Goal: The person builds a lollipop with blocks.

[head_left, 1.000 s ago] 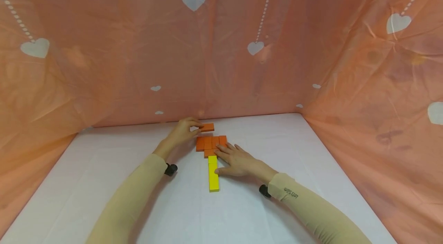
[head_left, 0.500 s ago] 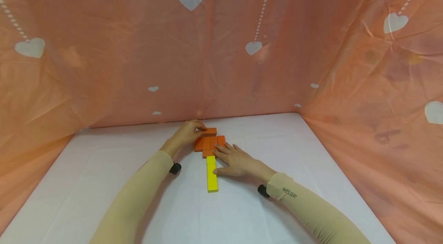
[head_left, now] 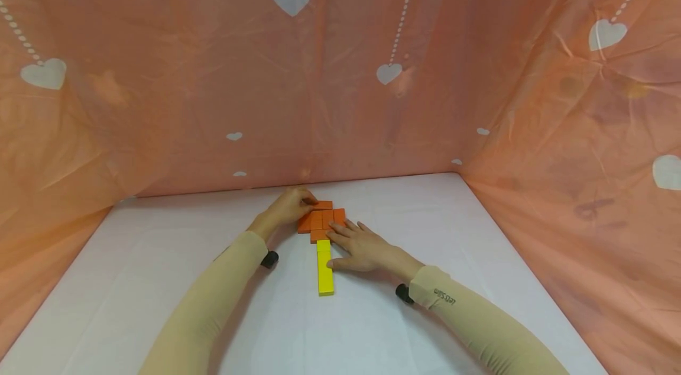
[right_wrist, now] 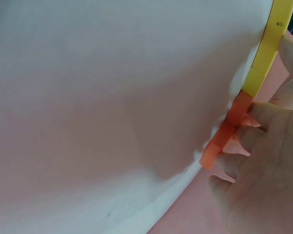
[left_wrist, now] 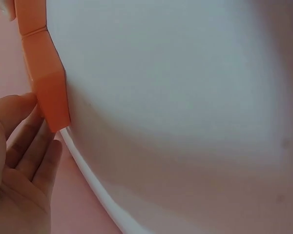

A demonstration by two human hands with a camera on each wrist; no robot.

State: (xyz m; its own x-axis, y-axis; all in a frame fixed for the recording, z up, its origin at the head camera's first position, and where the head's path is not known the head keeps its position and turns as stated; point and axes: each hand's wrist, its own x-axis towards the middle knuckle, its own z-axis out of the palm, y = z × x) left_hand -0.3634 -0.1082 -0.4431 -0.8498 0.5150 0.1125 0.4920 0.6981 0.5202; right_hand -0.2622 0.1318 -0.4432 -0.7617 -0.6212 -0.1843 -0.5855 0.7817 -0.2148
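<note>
In the head view, several flat orange blocks [head_left: 316,220] lie packed together on the white table. A yellow column [head_left: 325,274], with a short block above a longer one, runs from them toward the person. My left hand [head_left: 287,207] pinches an orange block [head_left: 324,205] at the far edge of the group, its left end hidden by the fingers. Spread out flat, my right hand [head_left: 368,248] rests its fingertips on the orange blocks' right side, while its thumb touches the yellow column. The right wrist view shows those fingers [right_wrist: 251,139] along the orange edge.
The white tabletop [head_left: 425,215] reaches back to a pink curtain [head_left: 340,97] printed with pale hearts, which also hangs on both sides. Dark wrist cameras [head_left: 270,259] sit beneath the cuffs of both beige sleeves [head_left: 479,327].
My left hand has brought the far orange block toward the person and slightly right, closing the gap to the other orange blocks. The right hand stays in place.
</note>
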